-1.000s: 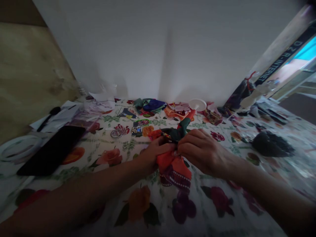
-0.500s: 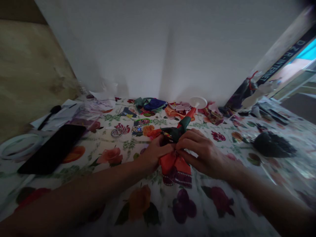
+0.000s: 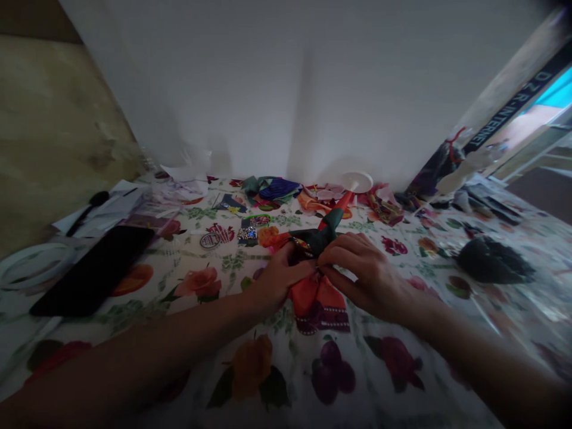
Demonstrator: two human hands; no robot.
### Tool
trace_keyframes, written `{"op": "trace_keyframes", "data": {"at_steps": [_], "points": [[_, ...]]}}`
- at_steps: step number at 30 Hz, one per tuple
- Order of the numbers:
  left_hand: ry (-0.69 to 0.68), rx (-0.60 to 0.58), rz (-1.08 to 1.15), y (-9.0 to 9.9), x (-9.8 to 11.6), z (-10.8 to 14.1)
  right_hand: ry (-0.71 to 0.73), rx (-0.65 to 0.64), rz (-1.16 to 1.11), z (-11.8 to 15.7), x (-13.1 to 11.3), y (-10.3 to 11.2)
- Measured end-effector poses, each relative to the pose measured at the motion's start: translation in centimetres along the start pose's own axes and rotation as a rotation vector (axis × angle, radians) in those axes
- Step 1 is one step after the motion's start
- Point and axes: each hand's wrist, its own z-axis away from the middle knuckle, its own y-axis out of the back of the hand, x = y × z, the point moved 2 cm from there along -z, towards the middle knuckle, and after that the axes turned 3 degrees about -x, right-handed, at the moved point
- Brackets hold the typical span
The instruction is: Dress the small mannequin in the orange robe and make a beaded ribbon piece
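Nearest the wearer, the orange skirt [image 3: 308, 295] of the cloth figure [image 3: 315, 241] spreads over the patterned tablecloth [image 3: 201, 369], between and just below the two hands; its dark red hem [image 3: 330, 319] hangs loose. The fabric looks thin, soft and light, so it likely creases easily and slides under a weak pinch.

Above the skirt, the left hand [image 3: 277, 277] is partly closed, thumb and fingers clamping the waist from the left. The right hand [image 3: 370, 271] is curled, its fingertips drawn together on the gathered cloth from the right; the exact pinch point is hidden. The gathered waist appears the best grip: the layers bunch there and should resist slipping. Avoid pulling the hem, which may drag the folds out of line.

Beyond the hands, dark green cloth wraps a narrow orange section [image 3: 343, 201] that runs to a white disc [image 3: 357, 180]. This end looks stiffer and probably serves as a secondary support point. Side load on the joint may bend it. Left of the left hand lies a black phone [image 3: 93, 271].
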Motion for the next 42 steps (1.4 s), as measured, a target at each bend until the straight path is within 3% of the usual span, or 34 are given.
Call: {"op": "trace_keyframes", "data": {"at_steps": [18, 30, 42], "points": [[0.037, 0.048, 0.021, -0.02, 0.26, 0.32, -0.059, 0.058, -0.060, -0.19, 0.67, -0.71], [0.007, 0.006, -0.002, -0.14, 0.45, 0.35, -0.061, 0.113, -0.025, -0.24, 0.12, -0.84], [-0.010, -0.021, -0.073, -0.16, 0.37, 0.60, -0.199, 0.090, -0.048, -0.30, 0.64, -0.32]]}}
